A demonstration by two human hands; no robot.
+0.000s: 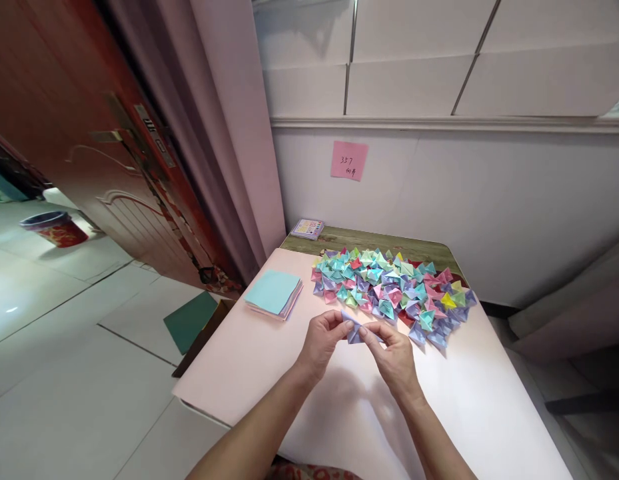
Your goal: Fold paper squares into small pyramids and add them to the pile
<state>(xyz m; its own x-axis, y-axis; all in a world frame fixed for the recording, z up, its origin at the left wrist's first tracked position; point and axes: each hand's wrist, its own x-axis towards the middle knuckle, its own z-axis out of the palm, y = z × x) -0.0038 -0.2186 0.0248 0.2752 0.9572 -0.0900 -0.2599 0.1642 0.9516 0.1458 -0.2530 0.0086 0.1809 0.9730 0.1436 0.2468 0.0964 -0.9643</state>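
Note:
Between my two hands, just above the table, is a small piece of folded lavender origami paper (355,334). My left hand (323,339) pinches its left side between thumb and fingers. On the other side my right hand (392,351) grips it the same way, the thumb pressed to its face. Behind my hands spreads a heap of folded paper pieces (389,277) in blue, pink, green, yellow and purple. A stack of square paper sheets (273,293), light blue on top, lies to the left.
The table (229,373) has a pale pink cover and a wood-look back strip. A small printed stack (308,229) sits at its back left corner. A pink note (349,161) sticks to the wall. On the left are a box (202,337), a bin (56,230) and a door (89,113).

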